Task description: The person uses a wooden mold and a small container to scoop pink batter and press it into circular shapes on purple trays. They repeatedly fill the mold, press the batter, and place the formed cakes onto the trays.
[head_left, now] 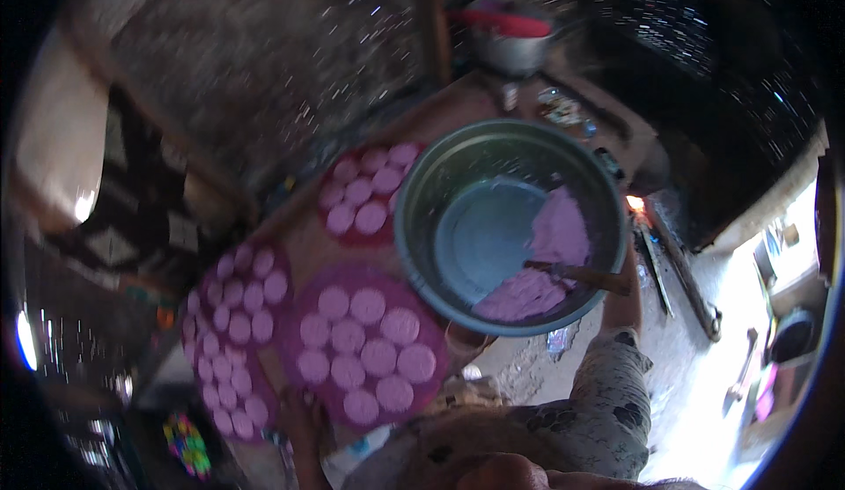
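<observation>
A large grey-green basin (421, 283) stands in front of me, with pink dough (561, 226) in its right and lower part. A flat wooden spatula (590, 277) lies across the dough, its handle over the rim. My right hand (627, 274) is at the basin's right rim, its fingers mostly hidden behind the side. To the left is a round pink tray (295, 336) holding several flat pink rounds (379, 357). At that tray's near-left edge is my left hand (302, 409), its blurred fingers closed at the rim.
More pink sheets with rounds (253, 296) lie at the left and behind the basin (356, 192). A metal pot with a red cover (512, 43) stands at the back. Fire (635, 204) burns at the right, beside long sticks (682, 265). A patterned cloth (132, 199) hangs at left.
</observation>
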Motion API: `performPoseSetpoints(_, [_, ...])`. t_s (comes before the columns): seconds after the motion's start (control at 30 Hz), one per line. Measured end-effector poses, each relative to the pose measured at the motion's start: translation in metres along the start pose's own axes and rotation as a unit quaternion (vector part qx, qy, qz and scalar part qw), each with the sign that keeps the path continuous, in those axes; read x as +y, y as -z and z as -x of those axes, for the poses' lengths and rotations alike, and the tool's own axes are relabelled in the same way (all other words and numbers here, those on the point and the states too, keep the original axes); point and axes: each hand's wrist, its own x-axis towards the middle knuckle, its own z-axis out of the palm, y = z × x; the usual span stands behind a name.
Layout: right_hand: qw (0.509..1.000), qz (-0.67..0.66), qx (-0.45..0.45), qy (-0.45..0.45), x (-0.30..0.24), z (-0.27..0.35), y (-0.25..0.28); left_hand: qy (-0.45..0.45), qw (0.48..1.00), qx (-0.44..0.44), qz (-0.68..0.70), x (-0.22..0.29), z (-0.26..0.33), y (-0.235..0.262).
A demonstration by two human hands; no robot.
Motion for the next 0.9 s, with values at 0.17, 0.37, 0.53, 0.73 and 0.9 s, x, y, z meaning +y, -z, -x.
performPoseSetpoints(0.17, [0.998,0.054,0.040,0.000,0.006,-0.014,0.064,-0.069,0.987,0.133,0.056,-0.004,-0.006,-0.003])
performPoseSetpoints(0.37, [0.922,-0.322,0.215,-0.015,-0.121,0.109,0.227,-0.056,0.984,0.108,0.131,-0.024,-0.040,0.028])
performPoseSetpoints(0.53, [0.870,-0.445,-0.024,0.210,-0.244,0.245,0.275,-0.013,0.962,0.098,0.254,-0.058,-0.083,-0.003])
performPoseSetpoints(0.73, [0.883,-0.282,-0.282,0.249,-0.369,0.362,0.157,-0.062,0.972,-0.014,0.226,-0.069,-0.122,-0.022])
performPoseSetpoints(0.9, [0.898,-0.203,-0.278,0.274,-0.386,0.379,0.092,-0.069,0.973,-0.062,0.211,-0.070,-0.131,-0.032])
